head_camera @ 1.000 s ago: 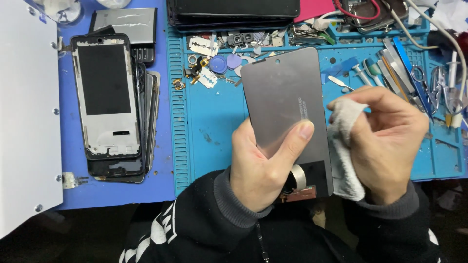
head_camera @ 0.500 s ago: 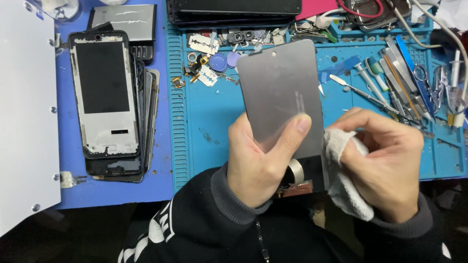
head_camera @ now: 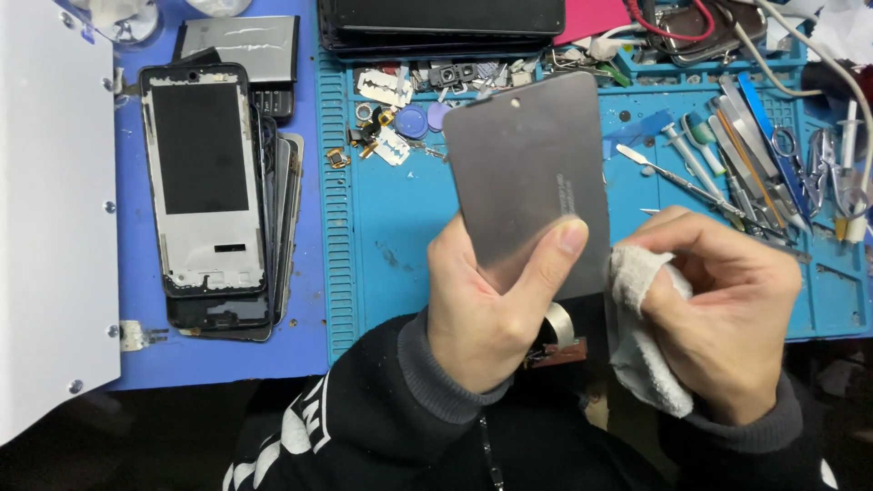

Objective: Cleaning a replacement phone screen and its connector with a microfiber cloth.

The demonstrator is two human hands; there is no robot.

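My left hand [head_camera: 496,305] grips the lower end of a grey phone display panel [head_camera: 527,173], back side up, thumb pressed on its face. A short flex ribbon [head_camera: 556,329] hangs from the panel's bottom edge. My right hand [head_camera: 727,309] is closed on a white cloth [head_camera: 641,341], which touches the panel's lower right edge. Both hands hover over the near edge of a blue work mat [head_camera: 400,236].
A stack of phone frames [head_camera: 214,191] lies on the left beside a white panel [head_camera: 50,218]. Tweezers, scissors and pry tools [head_camera: 755,155] fill the mat's right side. Small parts and blades [head_camera: 396,118] sit at the mat's top, a dark screen [head_camera: 446,18] behind them.
The right hand with the cloth slid down the panel's right edge, from the middle to the lower corner. The left hand kept hold and shifted the panel slightly.
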